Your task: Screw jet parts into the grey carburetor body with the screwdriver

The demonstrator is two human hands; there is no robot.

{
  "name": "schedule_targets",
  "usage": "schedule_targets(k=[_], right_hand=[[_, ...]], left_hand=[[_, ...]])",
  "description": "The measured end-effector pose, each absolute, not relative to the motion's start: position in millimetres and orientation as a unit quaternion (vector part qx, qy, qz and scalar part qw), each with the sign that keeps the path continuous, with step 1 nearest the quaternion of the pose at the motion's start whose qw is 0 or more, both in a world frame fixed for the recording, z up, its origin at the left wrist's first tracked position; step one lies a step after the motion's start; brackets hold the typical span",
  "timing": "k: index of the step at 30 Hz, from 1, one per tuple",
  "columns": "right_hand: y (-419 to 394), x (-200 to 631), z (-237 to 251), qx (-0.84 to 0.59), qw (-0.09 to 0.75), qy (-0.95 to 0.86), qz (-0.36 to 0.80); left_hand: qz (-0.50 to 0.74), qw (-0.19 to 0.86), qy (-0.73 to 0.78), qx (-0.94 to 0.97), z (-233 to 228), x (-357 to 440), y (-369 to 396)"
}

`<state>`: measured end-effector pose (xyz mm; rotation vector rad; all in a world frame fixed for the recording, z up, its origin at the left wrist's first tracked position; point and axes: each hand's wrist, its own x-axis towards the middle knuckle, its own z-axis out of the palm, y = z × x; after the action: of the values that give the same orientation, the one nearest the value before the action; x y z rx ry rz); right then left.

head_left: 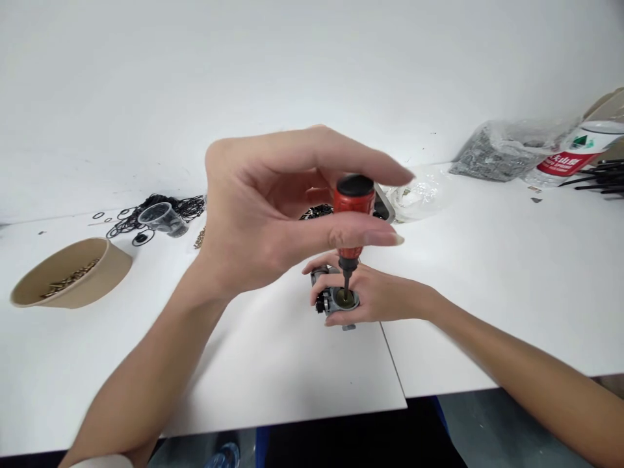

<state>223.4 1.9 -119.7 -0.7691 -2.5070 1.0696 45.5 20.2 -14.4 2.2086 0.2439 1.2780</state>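
Observation:
In the head view my left hand (263,214) is closed around the red handle of a screwdriver (348,250), its thumb on the near side and its fingers behind. The screwdriver stands upright with its black cap on top. Its shaft points down into the round bore of a small grey metal carburetor (335,299), where a brass-coloured disc shows. Whether the tip touches a screw there is too small to tell. My right hand (373,292) grips the carburetor from the right and holds it against the white table.
At left stands a tan paper bowl (117,260) with brass-coloured parts. Behind it lie a clear plastic cup (163,218) and black rubber rings (121,224). A bag of grey parts (487,153) and a red-labelled bottle (568,161) are at back right. A seam (394,361) crosses the table.

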Motion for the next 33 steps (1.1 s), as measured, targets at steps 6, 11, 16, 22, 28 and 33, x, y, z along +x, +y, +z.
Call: schedule_targets(k=[6,11,16,22,28,33], right_hand=[[2.6,221.1,-121.0,-0.259,0.162,-0.878,0.37],[2.9,222.5,-122.0,-0.267,0.161,-0.877,0.366],[2.3,222.7,-121.2,-0.261,0.163,-0.877,0.368],[3.5,222.6,-122.1,-0.25,0.168,-0.882,0.363],[3.7,225.1,-123.1,-0.256,0.167,-0.881,0.36],[2.6,223.1,-118.8,-0.26,0.159,-0.88,0.365]], left_hand=[[0.446,0.393,0.044,0.803,-15.3,39.2,22.3],[0.439,0.363,0.081,0.818,-12.0,38.4,21.2],[0.454,0.298,0.086,0.835,-12.9,43.9,17.8],[0.44,0.341,0.056,0.829,-13.1,37.9,17.3],[0.423,0.363,0.087,0.826,-9.4,37.7,16.6],[0.431,0.274,0.077,0.856,-12.1,42.0,21.4]])
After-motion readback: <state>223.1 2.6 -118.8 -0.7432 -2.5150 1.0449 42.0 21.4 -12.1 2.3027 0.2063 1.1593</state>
